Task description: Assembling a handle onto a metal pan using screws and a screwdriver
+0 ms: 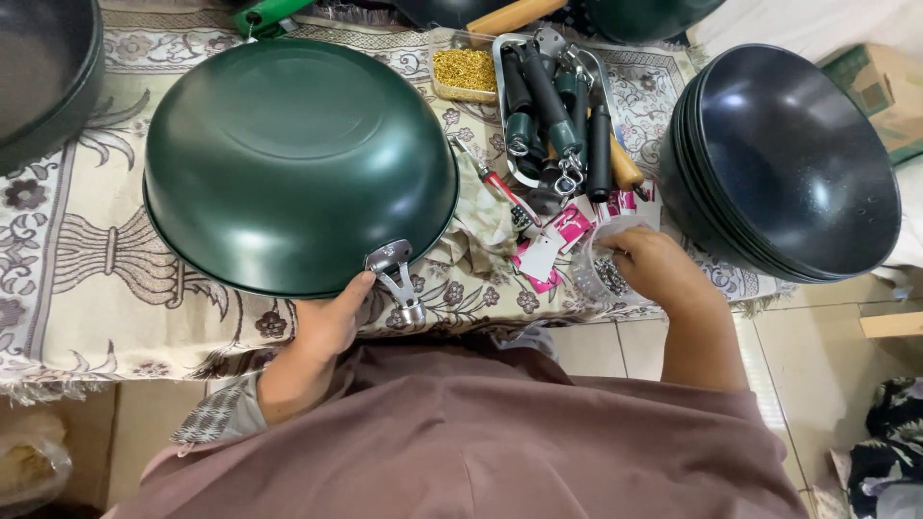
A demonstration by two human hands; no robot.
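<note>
A dark green pan (288, 154) lies upside down on a patterned cloth (87, 259). A bare metal handle bracket (396, 279) sticks out from its near rim. My left hand (332, 322) grips the pan's near rim right beside that bracket. My right hand (654, 269) reaches into a small clear plastic cup (591, 274) that holds small dark parts; its fingertips are hidden inside the cup.
A metal tray (553, 106) holds several dark pan handles. A clear box of small gold screws (464, 72) sits behind it. A red-handled screwdriver (495, 187) lies on a rag. Stacked black pans (784, 163) stand at the right; another pan (43, 77) at far left.
</note>
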